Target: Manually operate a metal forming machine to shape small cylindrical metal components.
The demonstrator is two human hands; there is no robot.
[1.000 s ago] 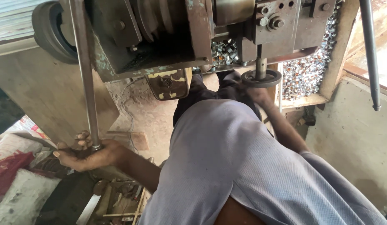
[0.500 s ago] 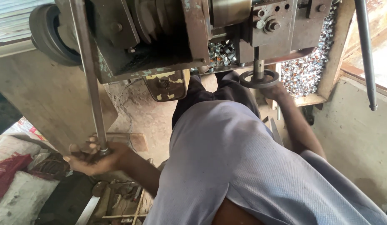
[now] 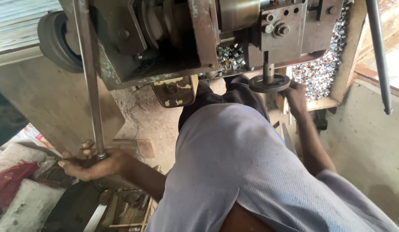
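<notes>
One head-worn camera looks steeply down from close above the person's own chest and lap. Its top edge takes in the rusty machine [image 3: 173, 38]. The left hand's [image 3: 90, 165] grip on a steel rod [image 3: 91, 86] sits lower left; the right hand [image 3: 296, 96] is upper right, by the handwheel [image 3: 269, 83].

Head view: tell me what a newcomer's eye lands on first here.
First, the rusty machine filling the top of the picture, with a heap of small shiny metal rings at its right. Next, the hands: the left hand grips the lower end of a long metal rod at left, while the right hand rests by a dark round wheel under the machine.
</notes>
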